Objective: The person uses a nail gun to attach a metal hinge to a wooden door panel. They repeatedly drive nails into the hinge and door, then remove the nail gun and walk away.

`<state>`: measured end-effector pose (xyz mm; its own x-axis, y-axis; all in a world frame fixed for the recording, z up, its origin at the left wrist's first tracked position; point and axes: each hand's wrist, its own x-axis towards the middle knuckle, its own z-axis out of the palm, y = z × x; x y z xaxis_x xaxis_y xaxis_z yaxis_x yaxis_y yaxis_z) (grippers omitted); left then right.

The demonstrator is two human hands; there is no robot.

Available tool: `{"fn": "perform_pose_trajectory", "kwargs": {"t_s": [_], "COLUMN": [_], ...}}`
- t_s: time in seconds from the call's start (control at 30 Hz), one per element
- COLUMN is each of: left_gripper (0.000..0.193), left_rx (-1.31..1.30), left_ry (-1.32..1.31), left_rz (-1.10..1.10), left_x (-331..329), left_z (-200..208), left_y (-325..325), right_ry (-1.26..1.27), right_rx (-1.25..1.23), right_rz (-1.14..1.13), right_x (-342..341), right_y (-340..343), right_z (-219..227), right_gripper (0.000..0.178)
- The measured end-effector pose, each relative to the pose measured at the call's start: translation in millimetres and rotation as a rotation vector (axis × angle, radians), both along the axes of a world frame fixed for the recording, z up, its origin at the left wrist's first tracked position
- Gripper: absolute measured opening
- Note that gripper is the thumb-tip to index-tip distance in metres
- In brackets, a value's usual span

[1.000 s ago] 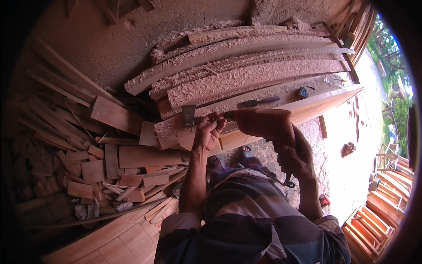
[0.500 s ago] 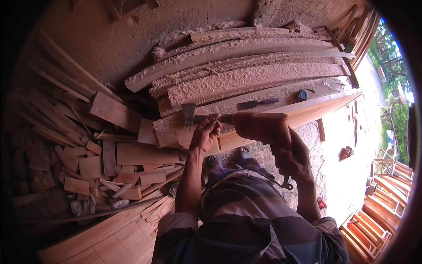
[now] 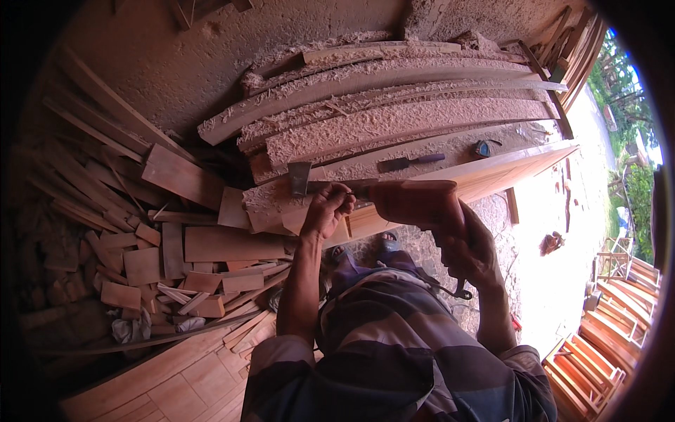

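My right hand [image 3: 471, 250] is wrapped round the grip of a reddish-brown, pistol-shaped power drill [image 3: 415, 200], held level with its front end toward the left. At that narrow front end, the fingers of my left hand [image 3: 329, 209] are pinched together. Whatever sits between them is too small to make out. Just beyond my left hand, a tool with a flat metal head [image 3: 299, 178] lies on the wooden workbench [image 3: 485, 172]; its handle is partly hidden. Further along are a broad-bladed chisel [image 3: 411, 163] with a purple handle and a blue tape measure [image 3: 483, 148].
Long boards [image 3: 394, 123] covered in shavings lie across the bench toward the wall [image 3: 281, 42]. Stacked wood offcuts [image 3: 144, 267] fill the left side. Wooden frames [image 3: 583, 376] stand at the lower right in bright light. My feet [image 3: 388, 241] show below the bench.
Both hands and the drill keep nearly the same pose. The whole view has shifted slightly, and my left forearm sits a touch further left.
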<state>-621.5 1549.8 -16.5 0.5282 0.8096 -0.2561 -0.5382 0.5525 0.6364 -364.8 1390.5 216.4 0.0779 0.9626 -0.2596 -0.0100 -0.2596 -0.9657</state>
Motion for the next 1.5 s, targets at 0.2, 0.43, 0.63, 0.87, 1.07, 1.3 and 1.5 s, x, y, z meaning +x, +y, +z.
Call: {"fn": "perform_pose_trajectory", "kwargs": {"t_s": [0.2, 0.43, 0.63, 0.87, 1.07, 1.3, 1.5], "left_gripper": [0.008, 0.015, 0.022, 0.027, 0.055, 0.061, 0.054], "left_rx": [-0.014, -0.106, -0.139, 0.454, 1.049, 1.193, 1.239], "left_ry": [0.025, -0.034, 0.059, 0.850, 1.187, 1.423, 1.482], "left_rz": [-0.018, 0.012, 0.049, 0.172, 0.094, -0.076, -0.073], "left_x": [8.2, 24.2, 33.5, 16.7, 24.1, 40.3, 45.0], "left_z": [1.6, -4.8, -23.1, -49.0, -42.0, -45.5, -57.9], "left_y": [-0.3, -0.3, -1.9, -0.7, -7.4, -2.3, -0.6], "right_ry": [-0.371, -0.564, -0.661, -0.710, -0.646, -0.688, -0.658], "right_rx": [-0.011, 0.013, 0.214, 0.227, 0.108, -0.026, -0.169], "right_rz": [0.128, 0.157, 0.189, 0.294, 0.442, 0.482, 0.493], "right_x": [15.5, 11.4, 13.2, 24.4, 31.7, 29.2, 22.2], "right_y": [9.9, 28.3, 46.3, 78.6, 118.3, 144.0, 146.1], "right_z": [5.3, 12.7, 9.5, 14.3, 5.5, -1.7, 9.3], "right_gripper": [0.074, 0.069, 0.065, 0.059, 0.054, 0.055, 0.056]}}
